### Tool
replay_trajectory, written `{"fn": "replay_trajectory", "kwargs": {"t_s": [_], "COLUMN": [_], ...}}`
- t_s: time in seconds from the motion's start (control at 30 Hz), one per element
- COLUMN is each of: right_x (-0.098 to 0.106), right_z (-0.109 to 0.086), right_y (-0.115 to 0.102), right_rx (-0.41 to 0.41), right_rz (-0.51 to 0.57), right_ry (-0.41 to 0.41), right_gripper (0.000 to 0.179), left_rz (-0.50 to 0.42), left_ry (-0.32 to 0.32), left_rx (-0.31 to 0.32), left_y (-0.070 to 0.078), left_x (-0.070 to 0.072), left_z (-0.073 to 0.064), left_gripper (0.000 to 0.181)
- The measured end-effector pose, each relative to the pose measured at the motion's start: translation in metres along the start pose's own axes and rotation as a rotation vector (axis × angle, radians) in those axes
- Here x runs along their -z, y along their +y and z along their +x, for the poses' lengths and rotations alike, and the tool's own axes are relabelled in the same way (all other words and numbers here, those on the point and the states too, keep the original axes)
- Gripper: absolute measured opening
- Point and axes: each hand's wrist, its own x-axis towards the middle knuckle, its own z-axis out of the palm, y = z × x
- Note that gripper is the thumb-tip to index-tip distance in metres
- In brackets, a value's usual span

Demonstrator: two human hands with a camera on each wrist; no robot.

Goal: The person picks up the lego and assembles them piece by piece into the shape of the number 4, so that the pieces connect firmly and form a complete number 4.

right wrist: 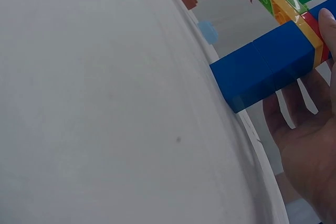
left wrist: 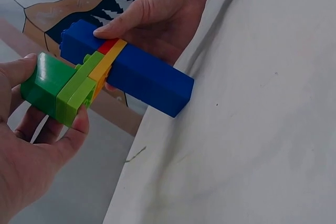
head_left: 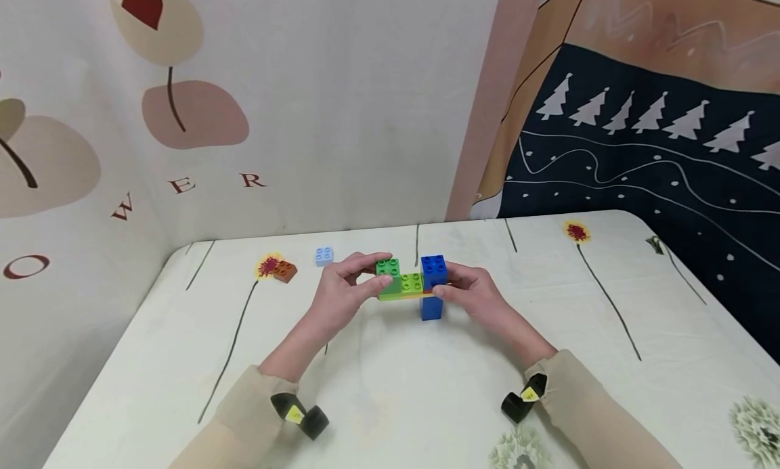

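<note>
Both hands hold one joined build of toy building bricks. My left hand pinches its left end, a dark green brick on a lime green brick, thumb on the near side. At the other end, my right hand grips the upper blue brick with thumb and fingers. A thin red piece and a yellow-orange piece lie under that brick. Below them a blue column of stacked bricks points down; whether it touches the table I cannot tell.
A brown brick and a light blue brick lie loose on the table at the back left. The table's cover is white with printed flowers. Behind it hangs a printed cloth.
</note>
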Motion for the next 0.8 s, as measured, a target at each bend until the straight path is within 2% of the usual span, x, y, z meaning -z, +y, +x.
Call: {"fn": "replay_trajectory", "kwargs": {"t_s": [0.43, 0.8], "right_x": [-0.0016, -0.0025], "right_z": [0.0005, 0.0003], "right_y": [-0.0009, -0.0009], "right_rx": [-0.003, -0.017], "right_rz": [0.003, -0.016], "right_ry": [0.002, 0.025], "right_gripper": [0.047, 0.045], "left_rz": [0.011, -0.038], "left_ry": [0.008, 0.013], "left_rx": [0.036, 0.048], "left_y": [0.0023, -0.0039], "left_x": [0.0009, 0.0008], "left_z": [0.0005, 0.0012], "left_gripper": [0.036, 0.043]}}
